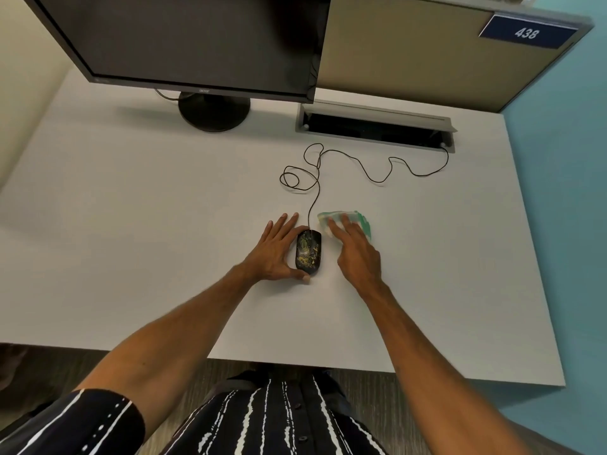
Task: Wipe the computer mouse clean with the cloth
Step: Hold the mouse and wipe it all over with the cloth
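Observation:
A black computer mouse (308, 251) speckled with yellow and green grime lies on the white desk (131, 257). My left hand (276, 249) cups its left side, fingers along the edge and thumb at its near end. Just to the mouse's right lies a crumpled white and green cloth (356, 219). My right hand (356, 251) rests on top of the cloth with fingers spread, covering its near part. The mouse cable (315, 178) loops away toward the back.
A black monitor (184, 41) on a round stand (213, 111) stands at the back left. A grey cable slot (374, 126) is set into the desk at back right, before a partition panel (427, 50). The desk's front edge runs near my torso.

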`<state>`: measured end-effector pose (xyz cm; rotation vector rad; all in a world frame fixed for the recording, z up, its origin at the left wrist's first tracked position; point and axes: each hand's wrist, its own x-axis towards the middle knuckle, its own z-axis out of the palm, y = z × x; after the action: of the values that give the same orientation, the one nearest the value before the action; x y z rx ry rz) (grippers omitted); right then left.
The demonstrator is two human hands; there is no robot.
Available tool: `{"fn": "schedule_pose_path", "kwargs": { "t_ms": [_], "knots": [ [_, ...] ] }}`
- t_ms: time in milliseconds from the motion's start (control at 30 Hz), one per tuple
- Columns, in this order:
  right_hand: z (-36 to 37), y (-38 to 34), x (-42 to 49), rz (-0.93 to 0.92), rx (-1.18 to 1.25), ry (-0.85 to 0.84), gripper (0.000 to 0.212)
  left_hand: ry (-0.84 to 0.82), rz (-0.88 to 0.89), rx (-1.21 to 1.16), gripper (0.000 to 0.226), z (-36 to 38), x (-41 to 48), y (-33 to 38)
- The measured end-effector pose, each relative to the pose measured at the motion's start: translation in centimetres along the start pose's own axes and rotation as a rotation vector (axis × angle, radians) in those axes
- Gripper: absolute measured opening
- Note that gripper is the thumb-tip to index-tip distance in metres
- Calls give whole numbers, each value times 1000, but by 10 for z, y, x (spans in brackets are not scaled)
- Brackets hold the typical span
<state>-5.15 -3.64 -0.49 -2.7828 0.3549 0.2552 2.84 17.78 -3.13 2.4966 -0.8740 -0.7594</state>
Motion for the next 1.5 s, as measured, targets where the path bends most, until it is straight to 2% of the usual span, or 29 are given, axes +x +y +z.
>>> {"fn": "schedule_pose_path", "kwargs": {
  "t_ms": [167,500,700,900,1200,1400,1500],
  "knots": [
    [7,-19,7,-90,-37,-98,86,5,-5,43,132,1,0,0],
    [17,14,-21,-122,-198,-98,84,16,16,17,129,1,-1,-3],
    [10,5,-19,-5,-63,60,89,14,4,30,129,1,-1,-2],
    [19,-19,-15,-32,-60,-112,91,-9,-9,58,131,1,0,0],
    [17,9,-42,-140,-210,-132,87,-20,-5,40,128,-2,-2,1],
    [9,14,-43,18,-76,49,87,-24,-14,35,129,-2,-2,2],
    [7,-10,-28,-4,-21,43,89,-29,-18,41,129,-1,-2,3]
  ]
}}
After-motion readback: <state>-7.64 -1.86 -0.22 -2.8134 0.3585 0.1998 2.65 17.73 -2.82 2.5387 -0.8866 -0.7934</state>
